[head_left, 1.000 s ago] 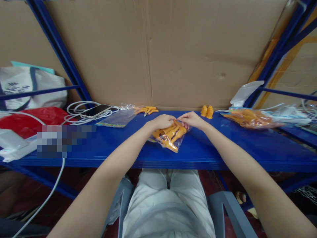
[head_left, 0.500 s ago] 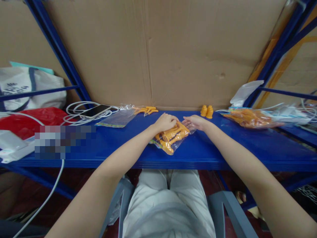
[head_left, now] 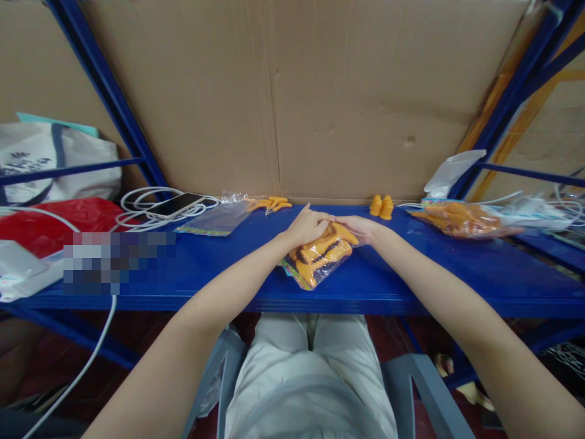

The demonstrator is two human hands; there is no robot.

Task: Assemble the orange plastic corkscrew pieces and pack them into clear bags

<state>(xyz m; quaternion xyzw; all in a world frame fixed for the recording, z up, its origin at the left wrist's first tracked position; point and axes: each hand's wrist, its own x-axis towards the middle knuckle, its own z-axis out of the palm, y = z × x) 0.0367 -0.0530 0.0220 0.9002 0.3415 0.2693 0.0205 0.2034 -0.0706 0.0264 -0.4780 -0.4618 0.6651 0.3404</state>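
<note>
A clear plastic bag of orange plastic pieces [head_left: 320, 259] lies in front of me near the table's front edge. My left hand [head_left: 307, 228] is closed on its upper left part, fingers bent over the film. At the upper right side, my right hand [head_left: 359, 228] grips the same bag, its fingers partly hidden by the bag. The fingertips of both hands meet near the bag's top. A strip of coloured print shows at the bag's lower left edge.
On the blue table [head_left: 219, 268], loose orange pieces [head_left: 274, 202] and a flat clear bag [head_left: 212, 219] lie behind left. Two small orange figures [head_left: 381, 206] stand at the back. Another filled bag [head_left: 461, 218] is right; a phone [head_left: 178, 205] and white cable [head_left: 132, 201] are left.
My right hand, earlier spread beside the bag, has moved left and now takes hold of its right side. The bag has turned slightly and its pieces have shifted.
</note>
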